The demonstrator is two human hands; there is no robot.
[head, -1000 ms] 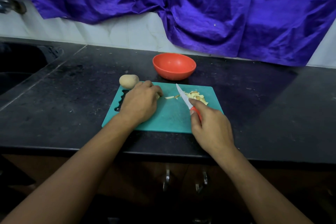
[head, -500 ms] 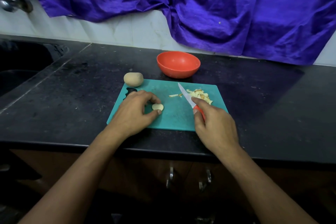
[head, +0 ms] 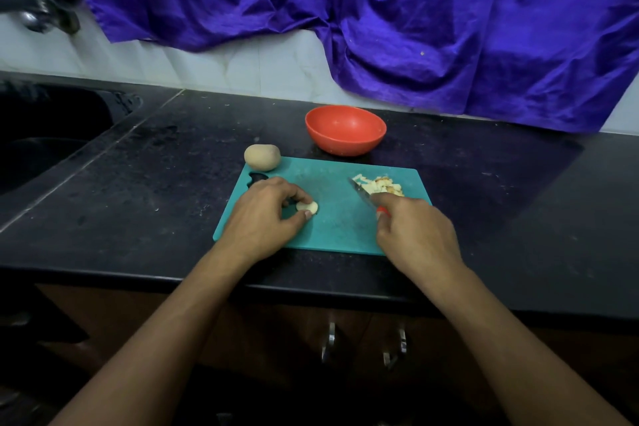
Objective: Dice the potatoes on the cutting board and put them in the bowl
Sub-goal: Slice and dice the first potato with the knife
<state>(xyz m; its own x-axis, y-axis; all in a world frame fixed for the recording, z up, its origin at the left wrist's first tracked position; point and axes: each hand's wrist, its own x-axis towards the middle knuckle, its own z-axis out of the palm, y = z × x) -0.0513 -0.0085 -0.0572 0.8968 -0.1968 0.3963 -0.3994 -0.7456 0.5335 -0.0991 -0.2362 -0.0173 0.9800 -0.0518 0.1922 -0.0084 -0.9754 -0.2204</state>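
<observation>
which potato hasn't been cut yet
The brown whole potato at the board's far left corner; the left hand's piece and the pile by the knife are cut.

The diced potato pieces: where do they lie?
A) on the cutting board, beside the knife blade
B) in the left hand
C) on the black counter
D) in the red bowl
A: the diced pieces lie on the cutting board, next to the knife blade; the red bowl looks empty.
</observation>
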